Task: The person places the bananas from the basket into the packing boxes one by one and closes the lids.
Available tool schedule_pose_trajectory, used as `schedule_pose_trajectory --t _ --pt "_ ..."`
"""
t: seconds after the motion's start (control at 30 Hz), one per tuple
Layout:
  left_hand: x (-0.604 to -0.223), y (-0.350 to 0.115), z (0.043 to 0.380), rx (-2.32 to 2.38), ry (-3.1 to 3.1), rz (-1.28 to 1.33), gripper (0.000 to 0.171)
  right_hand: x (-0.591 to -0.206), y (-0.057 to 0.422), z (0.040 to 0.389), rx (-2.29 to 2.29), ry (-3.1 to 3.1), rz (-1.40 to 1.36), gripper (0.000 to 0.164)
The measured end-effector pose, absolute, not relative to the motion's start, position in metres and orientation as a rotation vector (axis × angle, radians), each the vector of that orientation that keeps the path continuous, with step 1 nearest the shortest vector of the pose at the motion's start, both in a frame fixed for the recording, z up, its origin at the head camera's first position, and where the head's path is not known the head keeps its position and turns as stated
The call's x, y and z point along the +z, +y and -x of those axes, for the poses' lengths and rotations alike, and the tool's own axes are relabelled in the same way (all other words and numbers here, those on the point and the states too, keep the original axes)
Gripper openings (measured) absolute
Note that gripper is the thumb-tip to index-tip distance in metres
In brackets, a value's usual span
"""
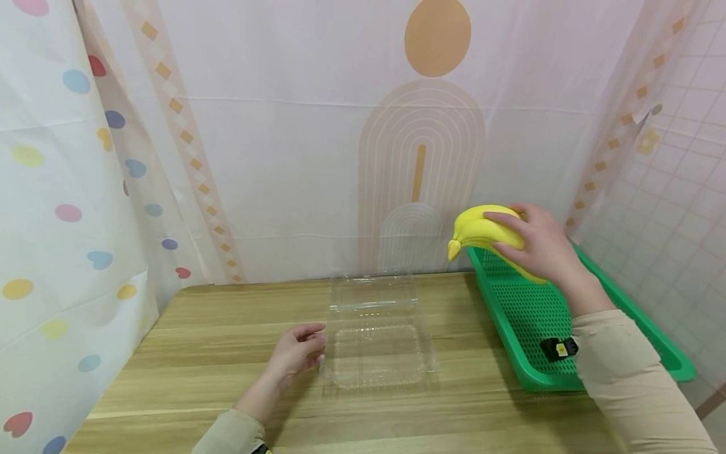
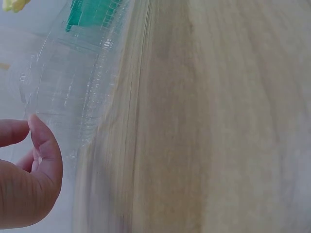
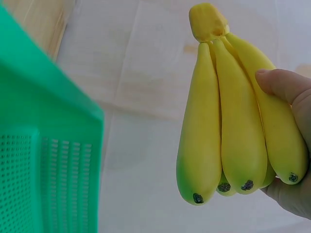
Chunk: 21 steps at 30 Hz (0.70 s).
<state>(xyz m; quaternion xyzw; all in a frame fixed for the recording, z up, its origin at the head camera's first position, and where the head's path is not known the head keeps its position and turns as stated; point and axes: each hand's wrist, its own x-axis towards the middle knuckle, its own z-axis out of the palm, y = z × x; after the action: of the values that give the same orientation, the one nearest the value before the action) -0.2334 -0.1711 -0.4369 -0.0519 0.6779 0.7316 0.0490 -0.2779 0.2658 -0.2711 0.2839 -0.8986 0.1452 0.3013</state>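
Note:
A bunch of yellow bananas (image 1: 488, 230) is in my right hand (image 1: 541, 243), raised over the left rim of a green basket (image 1: 505, 334). In the right wrist view the thumb lies along one banana (image 3: 282, 131), and several green-tinged ends with dark tips point down. My left hand (image 1: 297, 350) is at the left edge of a clear plastic clamshell box (image 1: 377, 356), thumb and fingers bent at its rim. The box lies with its lid (image 1: 371, 293) folded back toward the wall. The left wrist view shows the thumb (image 2: 46, 150) right by the clear edge.
A small black object with a yellow label (image 1: 560, 348) lies inside the basket near its front. The wood-grain table (image 1: 215, 353) runs back to a patterned curtain (image 1: 283, 157). Another curtain with coloured dots (image 1: 68, 252) hangs at the left.

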Motion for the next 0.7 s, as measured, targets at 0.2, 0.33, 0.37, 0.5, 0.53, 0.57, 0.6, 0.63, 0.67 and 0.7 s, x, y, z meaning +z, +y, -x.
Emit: schedule_pose_trajectory --t 0.2,0.33,0.37,0.5,0.53,0.57,0.6,0.63,0.67,0.7 --pt "-0.437 -0.171 0.234 2.222 2.071 0.168 0.041 -0.27 0.247 0.276 0.371 -2.368 -0.805 0.05" --pt "-0.437 -0.171 0.234 2.219 2.073 0.164 0.041 -0.271 0.235 0.275 0.356 -2.377 -0.833 0.051" --pt "-0.437 -0.171 0.233 2.218 2.074 0.163 0.041 -0.272 0.232 0.275 0.352 -2.377 -0.842 0.051" --pt "-0.437 -0.171 0.233 2.222 2.071 0.164 0.041 -0.275 0.221 0.274 0.343 -2.351 -0.89 0.051" --pt "-0.437 -0.171 0.233 2.223 2.07 0.166 0.041 -0.276 0.219 0.274 0.343 -2.339 -0.904 0.051" --pt "-0.437 -0.171 0.233 2.225 2.069 0.168 0.041 -0.277 0.216 0.274 0.345 -2.326 -0.919 0.052" --pt "-0.437 -0.171 0.233 2.228 2.066 0.169 0.041 -0.278 0.214 0.273 0.348 -2.314 -0.934 0.052" --pt "-0.437 -0.171 0.233 2.23 2.065 0.172 0.041 -0.279 0.212 0.273 0.347 -2.305 -0.947 0.053" --pt "-0.437 -0.171 0.233 2.231 2.063 0.173 0.041 -0.28 0.21 0.272 0.349 -2.295 -0.958 0.053" --pt "-0.437 -0.171 0.233 2.232 2.061 0.174 0.042 -0.281 0.208 0.272 0.352 -2.287 -0.968 0.054"
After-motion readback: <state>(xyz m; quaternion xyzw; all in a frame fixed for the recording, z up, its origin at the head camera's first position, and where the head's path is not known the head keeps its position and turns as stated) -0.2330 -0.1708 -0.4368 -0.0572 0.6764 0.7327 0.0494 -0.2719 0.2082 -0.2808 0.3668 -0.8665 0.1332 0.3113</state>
